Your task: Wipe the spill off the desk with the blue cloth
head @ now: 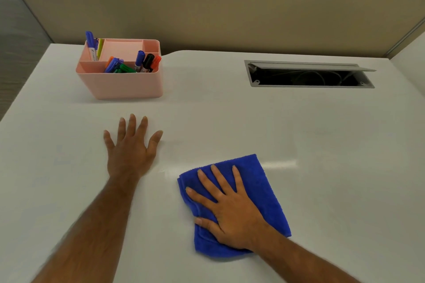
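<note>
A folded blue cloth (257, 181) lies flat on the white desk (322, 145), near its front middle. My right hand (230, 209) presses down on the cloth with the palm flat and the fingers spread. My left hand (131, 149) rests flat on the bare desk to the left of the cloth, fingers apart, holding nothing. A faint wet sheen (170, 171) shows on the desk between my left hand and the cloth's far left corner. A shiny streak (280, 164) also runs to the right of the cloth's far edge.
A pink organiser (124, 85) with several coloured markers stands at the back left. An open cable hatch (308, 76) is set into the desk at the back right. A beige partition (230, 11) runs behind the desk. The desk's left edge slants close to my left arm.
</note>
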### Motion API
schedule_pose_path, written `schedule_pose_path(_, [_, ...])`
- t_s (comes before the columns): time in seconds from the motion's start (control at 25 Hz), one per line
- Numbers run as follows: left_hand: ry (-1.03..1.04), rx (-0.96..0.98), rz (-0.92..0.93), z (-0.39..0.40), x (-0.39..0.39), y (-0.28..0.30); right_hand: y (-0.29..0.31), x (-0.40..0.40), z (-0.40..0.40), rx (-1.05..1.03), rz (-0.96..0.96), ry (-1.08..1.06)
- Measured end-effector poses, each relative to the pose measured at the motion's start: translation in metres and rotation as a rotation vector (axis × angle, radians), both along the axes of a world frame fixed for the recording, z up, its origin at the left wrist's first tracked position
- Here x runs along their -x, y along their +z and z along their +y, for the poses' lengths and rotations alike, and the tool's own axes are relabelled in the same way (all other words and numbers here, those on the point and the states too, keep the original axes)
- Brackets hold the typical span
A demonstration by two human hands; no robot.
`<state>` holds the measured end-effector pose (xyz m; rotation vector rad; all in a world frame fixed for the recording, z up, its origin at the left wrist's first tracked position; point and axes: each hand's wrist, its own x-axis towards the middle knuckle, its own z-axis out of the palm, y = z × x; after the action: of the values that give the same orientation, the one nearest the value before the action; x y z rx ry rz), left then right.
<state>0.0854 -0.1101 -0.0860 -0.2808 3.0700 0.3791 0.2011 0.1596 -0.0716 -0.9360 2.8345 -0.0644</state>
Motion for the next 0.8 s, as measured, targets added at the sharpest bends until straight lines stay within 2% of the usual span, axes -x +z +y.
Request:
schedule_pose_path(0.36, [-0.015, 0.022, 0.01, -0.001, 0.001, -0.003, -0.001, 0.014, 0.009, 0.001, -0.013, -0.033])
schedule_pose_path(0.8, [-0.008, 0.012, 0.002, 0.0, 0.001, -0.003, -0.005, 0.105, -0.003, -0.017, 0.009, -0.115])
